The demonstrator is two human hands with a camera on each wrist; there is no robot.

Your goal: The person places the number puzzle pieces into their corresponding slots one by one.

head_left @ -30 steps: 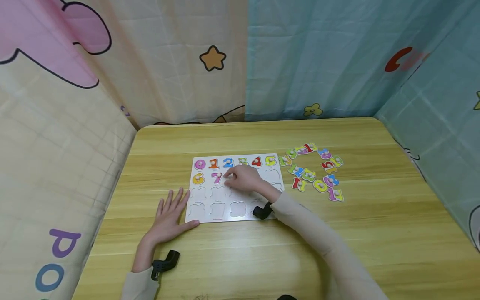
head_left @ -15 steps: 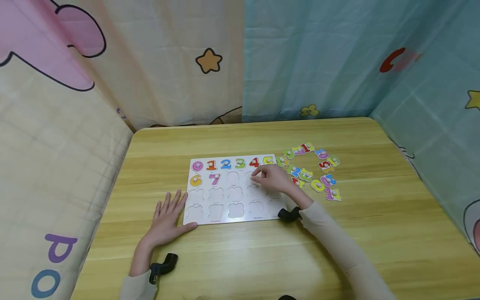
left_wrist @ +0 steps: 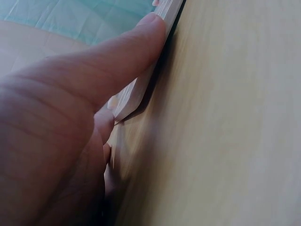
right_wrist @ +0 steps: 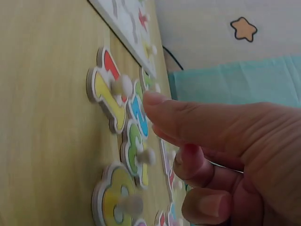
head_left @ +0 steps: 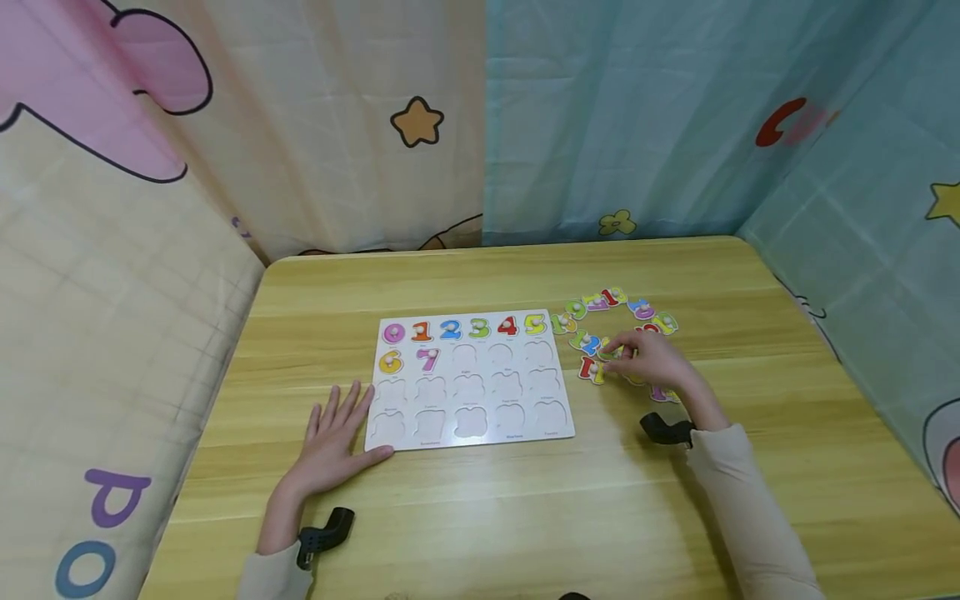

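Beige sleeves (head_left: 750,517) come in from the near side, a black wrist camera (head_left: 326,535) at the left cuff. At eight o'clock in the head view, the side cloth (head_left: 45,350) bears a purple letter (head_left: 112,477) turned sideways and, below it, a blue ring (head_left: 62,571) like an o. The left hand (head_left: 330,454) lies palm down on the wood-grain table (head_left: 487,517), fingers spread and grasping nothing; its thumb touches the near-left corner of the white number-puzzle board (head_left: 489,417), which extends toward two o'clock from it. On the board, pegged numerals read 6 and 7 in the second row and, farther back, 0, 1, 2, 3, 4 and 5; the captions printed under the shaped recesses are too small to read. The right hand (head_left: 654,360) is over the loose pieces, thumb and index parted, nothing gripped, with the board at nine o'clock. From its fingertips, a red-and-yellow 11 piece (head_left: 591,369) lies just beside at eight o'clock and a green-and-blue 12 piece (head_left: 583,342) at ten. More loose numerals curve from ten to one o'clock beyond the hand, hard to read. Behind the table, a yellow flower (head_left: 617,222) marks the blue curtain (head_left: 637,108), and an orange star (head_left: 417,122) the cream curtain (head_left: 345,167).
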